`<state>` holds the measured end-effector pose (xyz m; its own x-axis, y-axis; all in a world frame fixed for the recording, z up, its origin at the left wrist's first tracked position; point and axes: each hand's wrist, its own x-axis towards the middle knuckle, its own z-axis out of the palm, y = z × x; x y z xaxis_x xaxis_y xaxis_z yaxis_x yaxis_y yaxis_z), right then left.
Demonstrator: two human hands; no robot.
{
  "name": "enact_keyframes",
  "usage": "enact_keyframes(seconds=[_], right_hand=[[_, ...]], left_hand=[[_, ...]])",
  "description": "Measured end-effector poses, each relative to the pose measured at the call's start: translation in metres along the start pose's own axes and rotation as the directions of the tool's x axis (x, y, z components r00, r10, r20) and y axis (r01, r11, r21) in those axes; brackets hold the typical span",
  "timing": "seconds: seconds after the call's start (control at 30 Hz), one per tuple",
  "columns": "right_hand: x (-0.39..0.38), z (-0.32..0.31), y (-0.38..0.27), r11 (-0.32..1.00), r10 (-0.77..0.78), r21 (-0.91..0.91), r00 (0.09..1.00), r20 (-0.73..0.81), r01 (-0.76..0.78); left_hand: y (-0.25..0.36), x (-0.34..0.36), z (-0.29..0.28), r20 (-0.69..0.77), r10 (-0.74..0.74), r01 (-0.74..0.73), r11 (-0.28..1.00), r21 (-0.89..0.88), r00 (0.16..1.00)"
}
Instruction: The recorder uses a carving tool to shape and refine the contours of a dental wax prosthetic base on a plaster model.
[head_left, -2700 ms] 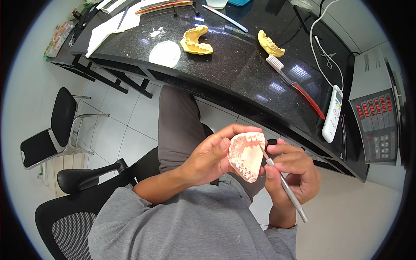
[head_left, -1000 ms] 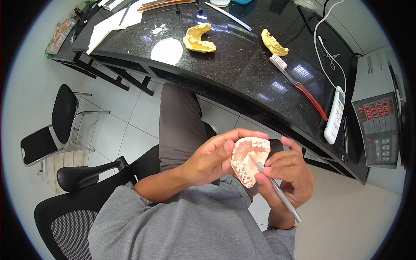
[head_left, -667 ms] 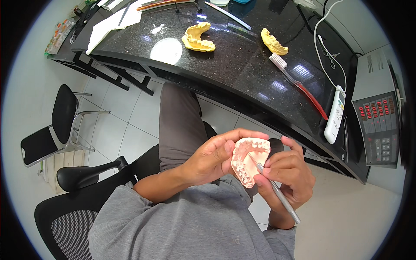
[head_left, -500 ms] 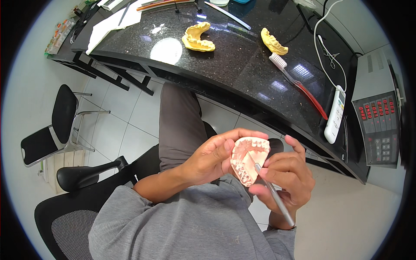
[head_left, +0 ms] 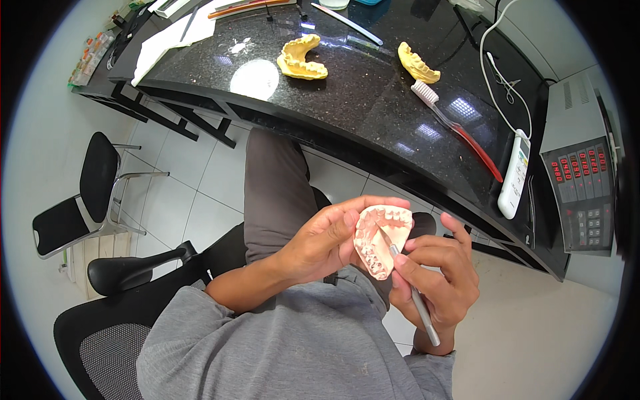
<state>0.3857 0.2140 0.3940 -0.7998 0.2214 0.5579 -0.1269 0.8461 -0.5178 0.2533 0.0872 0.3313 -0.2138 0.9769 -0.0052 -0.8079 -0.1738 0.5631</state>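
Observation:
My left hand point(head_left: 325, 241) grips a pale pink dental cast point(head_left: 397, 235) by its left side, thumb on the near face and fingers behind. The tooth row faces up, with several dark-edged spots among the teeth at its lower end. In my right hand point(head_left: 438, 280) is a slim silver craft knife point(head_left: 421, 310), held like a pen. Its thin pointed blade reaches over the inner side of the tooth arch; whether the tip touches is too small to tell. Both hands are above my lap, in front of the table edge.
On the black speckled table point(head_left: 360, 100) lie two yellow dental casts, one horseshoe-shaped point(head_left: 301, 59) and one smaller point(head_left: 419, 63). A red toothbrush point(head_left: 460, 130), a white remote-like device point(head_left: 515, 177) and a grey control unit point(head_left: 579, 180) stand rightward. A black chair point(head_left: 100, 177) is at left.
The knife's handle has swung slightly up and left with my right hand, and its tip has shifted toward the upper part of the arch. The cast has risen a little.

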Motion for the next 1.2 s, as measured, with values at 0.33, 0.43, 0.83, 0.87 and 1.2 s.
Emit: enact_keyframes(seconds=[0.33,0.43,0.83,0.87,1.2], right_hand=[[0.0,0.003,0.005,0.998,0.02,0.058,0.999,-0.05,-0.017],[-0.005,-0.003,0.006,0.981,0.091,0.179,0.989,-0.119,-0.069],[-0.015,0.01,0.014,0.947,0.2,0.285,0.966,-0.166,-0.147],[-0.016,0.013,0.014,0.933,0.26,0.297,0.952,-0.165,-0.203],[-0.023,0.018,0.012,0.836,0.288,0.53,0.935,-0.205,-0.142]], left_hand=[[-0.003,-0.001,-0.001,-0.013,0.009,-0.009,0.999,-0.047,1.0],[-0.001,0.0,-0.003,0.006,-0.009,0.009,0.997,-0.074,1.0],[-0.013,0.001,-0.001,-0.187,0.293,-0.22,0.916,0.335,0.937],[-0.015,0.001,-0.001,-0.224,0.304,-0.203,0.901,0.385,0.926],[-0.019,0.002,0.0,-0.183,0.501,-0.285,0.715,0.638,0.846]])
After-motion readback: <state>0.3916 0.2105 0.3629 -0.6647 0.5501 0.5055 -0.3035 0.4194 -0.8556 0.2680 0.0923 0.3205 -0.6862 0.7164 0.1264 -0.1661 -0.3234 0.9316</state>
